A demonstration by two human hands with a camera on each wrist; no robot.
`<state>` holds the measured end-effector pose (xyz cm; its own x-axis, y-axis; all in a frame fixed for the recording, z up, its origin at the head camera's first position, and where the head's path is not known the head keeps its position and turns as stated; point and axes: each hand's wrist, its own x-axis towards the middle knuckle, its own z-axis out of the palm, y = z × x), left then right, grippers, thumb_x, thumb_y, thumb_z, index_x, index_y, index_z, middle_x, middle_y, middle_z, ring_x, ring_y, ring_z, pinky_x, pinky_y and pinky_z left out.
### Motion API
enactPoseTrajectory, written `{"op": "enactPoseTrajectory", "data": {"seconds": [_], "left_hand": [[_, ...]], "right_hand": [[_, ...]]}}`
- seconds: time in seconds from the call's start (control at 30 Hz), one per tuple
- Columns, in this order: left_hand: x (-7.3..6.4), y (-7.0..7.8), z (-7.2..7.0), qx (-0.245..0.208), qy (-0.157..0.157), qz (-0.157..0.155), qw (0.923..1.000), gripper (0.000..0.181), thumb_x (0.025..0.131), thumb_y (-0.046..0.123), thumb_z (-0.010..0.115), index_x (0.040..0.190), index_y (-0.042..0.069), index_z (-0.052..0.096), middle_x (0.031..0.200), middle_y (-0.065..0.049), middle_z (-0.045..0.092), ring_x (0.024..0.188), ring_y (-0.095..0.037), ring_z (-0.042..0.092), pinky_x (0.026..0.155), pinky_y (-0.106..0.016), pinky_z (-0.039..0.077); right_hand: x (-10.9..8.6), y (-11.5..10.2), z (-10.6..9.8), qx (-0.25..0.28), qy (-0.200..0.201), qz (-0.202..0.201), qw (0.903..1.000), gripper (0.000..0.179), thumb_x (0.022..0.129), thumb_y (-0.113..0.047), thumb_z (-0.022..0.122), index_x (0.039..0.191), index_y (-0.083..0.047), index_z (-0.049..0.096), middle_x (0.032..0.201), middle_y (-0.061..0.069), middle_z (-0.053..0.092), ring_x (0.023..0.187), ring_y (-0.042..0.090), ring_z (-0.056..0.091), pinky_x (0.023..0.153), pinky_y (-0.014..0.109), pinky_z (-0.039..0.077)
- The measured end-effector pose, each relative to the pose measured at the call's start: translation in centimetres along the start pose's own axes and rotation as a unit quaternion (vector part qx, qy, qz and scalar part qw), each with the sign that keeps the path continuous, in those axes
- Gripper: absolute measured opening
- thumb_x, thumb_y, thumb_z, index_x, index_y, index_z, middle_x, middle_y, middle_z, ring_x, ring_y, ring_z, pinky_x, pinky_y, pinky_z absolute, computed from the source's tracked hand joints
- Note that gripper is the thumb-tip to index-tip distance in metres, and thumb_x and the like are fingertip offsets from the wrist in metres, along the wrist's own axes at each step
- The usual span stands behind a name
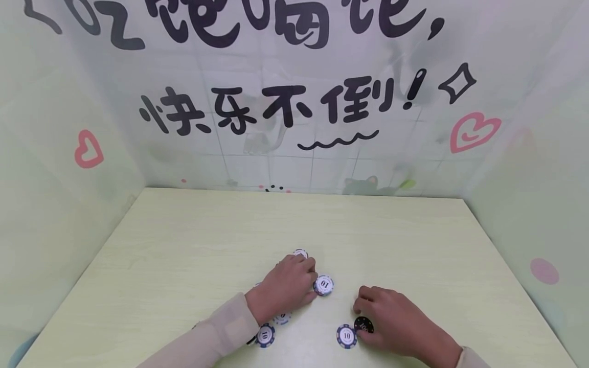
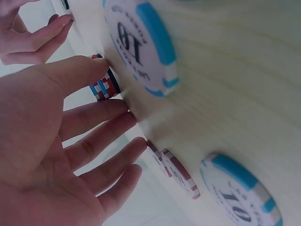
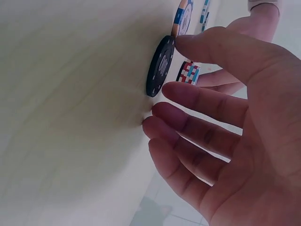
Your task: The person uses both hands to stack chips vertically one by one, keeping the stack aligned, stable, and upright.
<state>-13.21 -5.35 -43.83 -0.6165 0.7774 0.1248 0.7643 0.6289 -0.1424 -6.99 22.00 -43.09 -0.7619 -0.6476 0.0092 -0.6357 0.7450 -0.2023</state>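
Note:
A small stack of poker chips [image 1: 324, 285] stands on the table, its top chip white and marked 10. Red, white and blue edges show on the stack [image 2: 104, 88] in the left wrist view. Beside its left side is my left hand [image 1: 285, 281], thumb and fingers spread loosely around it. A black poker chip [image 1: 363, 325] lies flat under my right hand [image 1: 391, 318]. In the right wrist view, the thumb tip overlaps one edge of the black chip [image 3: 161, 67], with the index fingertip close to its other end and the remaining fingers extended.
A blue-and-white 10 chip [image 1: 346, 336] lies against the black one. More chips lie around my left forearm, including another 10 chip [image 1: 265, 335]. Past the left fingertips is a pale chip [image 1: 300, 253]. Printed fabric walls [image 1: 294, 168] enclose the table [image 1: 207, 225].

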Motion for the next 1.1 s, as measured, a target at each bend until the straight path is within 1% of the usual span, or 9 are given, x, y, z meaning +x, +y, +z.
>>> {"op": "enactPoseTrajectory", "data": {"seconds": [0.1, 0.23, 0.43, 0.73, 0.87, 1.1], "left_hand": [[-0.07, -0.04, 0.15, 0.004, 0.006, 0.002, 1.0000, 0.033, 0.101, 0.043, 0.080, 0.109, 0.012, 0.086, 0.109, 0.000, 0.070, 0.093, -0.016, 0.061, 0.087, -0.033, 0.055], [-0.08, -0.01, 0.09, 0.008, 0.012, 0.005, 0.9999, 0.033, 0.100, 0.043, 0.080, 0.108, 0.012, 0.086, 0.107, 0.000, 0.069, 0.091, -0.016, 0.061, 0.085, -0.033, 0.055], [-0.08, 0.05, -0.19, 0.009, 0.006, 0.004, 0.9999, 0.033, 0.101, 0.043, 0.080, 0.108, 0.011, 0.086, 0.107, -0.001, 0.069, 0.090, -0.017, 0.060, 0.084, -0.033, 0.055], [-0.07, 0.06, -0.16, 0.009, 0.004, 0.002, 1.0000, 0.033, 0.101, 0.043, 0.080, 0.108, 0.011, 0.086, 0.108, -0.001, 0.070, 0.091, -0.017, 0.061, 0.084, -0.033, 0.055], [-0.06, 0.04, -0.16, 0.008, 0.006, 0.003, 0.9999, 0.033, 0.101, 0.042, 0.080, 0.107, 0.011, 0.086, 0.107, -0.001, 0.069, 0.090, -0.016, 0.060, 0.084, -0.032, 0.055], [-0.07, 0.07, -0.20, 0.012, 0.009, 0.005, 0.9999, 0.032, 0.101, 0.042, 0.080, 0.106, 0.011, 0.086, 0.107, -0.001, 0.070, 0.090, -0.016, 0.062, 0.084, -0.032, 0.055]], "right_hand": [[-0.22, -0.06, 0.06, 0.000, -0.003, -0.001, 1.0000, 0.026, 0.084, -0.035, 0.093, 0.100, -0.021, 0.078, 0.100, -0.012, 0.060, 0.082, 0.003, 0.050, 0.073, 0.032, 0.055], [-0.48, -0.05, -0.05, 0.004, -0.006, -0.002, 1.0000, 0.030, 0.080, -0.032, 0.094, 0.103, -0.021, 0.077, 0.101, -0.012, 0.057, 0.083, 0.003, 0.049, 0.071, 0.029, 0.053], [-0.51, -0.04, -0.30, 0.016, -0.024, -0.001, 0.9996, 0.031, 0.078, -0.026, 0.096, 0.102, -0.021, 0.076, 0.100, -0.012, 0.056, 0.081, 0.003, 0.048, 0.071, 0.029, 0.052], [-0.30, 0.01, -0.34, 0.022, -0.013, -0.017, 0.9995, 0.028, 0.077, -0.018, 0.095, 0.095, -0.020, 0.075, 0.093, -0.015, 0.054, 0.079, 0.001, 0.047, 0.072, 0.029, 0.053], [-0.19, -0.06, -0.33, 0.025, -0.023, -0.010, 0.9994, 0.028, 0.076, -0.017, 0.094, 0.095, -0.019, 0.073, 0.093, -0.015, 0.053, 0.080, 0.002, 0.048, 0.073, 0.030, 0.053], [0.00, -0.23, -0.28, 0.018, -0.033, -0.006, 0.9993, 0.028, 0.075, -0.017, 0.088, 0.096, -0.019, 0.070, 0.093, -0.013, 0.053, 0.081, 0.004, 0.048, 0.073, 0.032, 0.053]]}}
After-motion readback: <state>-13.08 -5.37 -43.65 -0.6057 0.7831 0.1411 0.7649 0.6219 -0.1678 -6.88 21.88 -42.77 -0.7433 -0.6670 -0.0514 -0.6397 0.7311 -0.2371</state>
